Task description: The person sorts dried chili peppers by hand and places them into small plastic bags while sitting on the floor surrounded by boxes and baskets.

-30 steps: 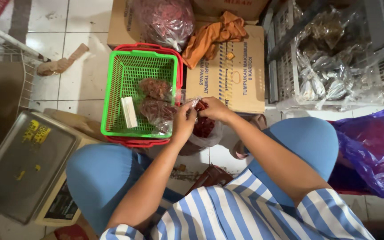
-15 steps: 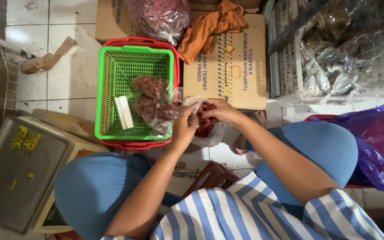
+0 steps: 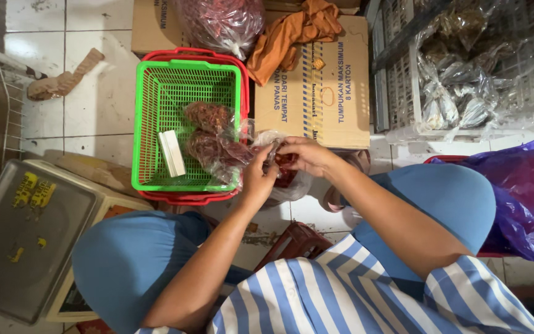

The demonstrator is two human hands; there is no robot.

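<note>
My left hand (image 3: 259,176) and my right hand (image 3: 306,156) meet over a small clear plastic bag of dried red chillies (image 3: 285,180), both pinching its neck. The bag hangs between my knees, just right of a green plastic basket (image 3: 149,130). Inside the basket lie filled clear bags of dried chillies (image 3: 212,139) and a small white block (image 3: 171,153). The green basket sits nested in a red basket (image 3: 186,198).
A cardboard box (image 3: 322,93) with an orange cloth (image 3: 295,28) and a large bag of red chillies (image 3: 224,21) stands behind. A metal scale tray (image 3: 20,241) is at the left, grey crates with plastic bags (image 3: 465,80) at the right, a purple bag (image 3: 526,192) beside my knee.
The view has shifted slightly, so the baskets sit lower in the picture. Both hands stay together on the small bag, working its neck.
</note>
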